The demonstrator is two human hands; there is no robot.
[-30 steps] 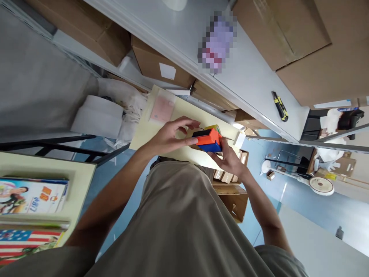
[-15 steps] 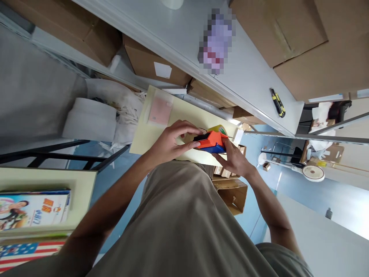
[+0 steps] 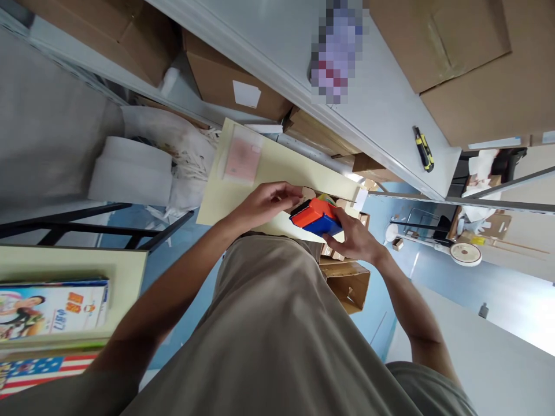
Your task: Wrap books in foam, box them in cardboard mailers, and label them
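Observation:
My right hand grips a red and blue tape dispenser by its right end, fingers wrapped round it. A bit of yellow tape roll shows behind its red part. Just left of the dispenser is my left hand, its fingers curled and thumb close to the forefinger. What those fingertips hold, if anything, is too small to make out. Below and behind the dispenser, brown cardboard shows in part on the pale yellow table, mostly hidden by the dispenser.
A pink sheet in a clear sleeve lies on the table's left. On the grey shelf ahead are a box cutter and a blurred-out item. Cardboard boxes stand beneath it. An open carton sits at lower right.
My left hand has come off the dispenser and drawn slightly left. The dispenser, still in my right hand, has turned, showing more of its blue side. The camera view has shifted slightly.

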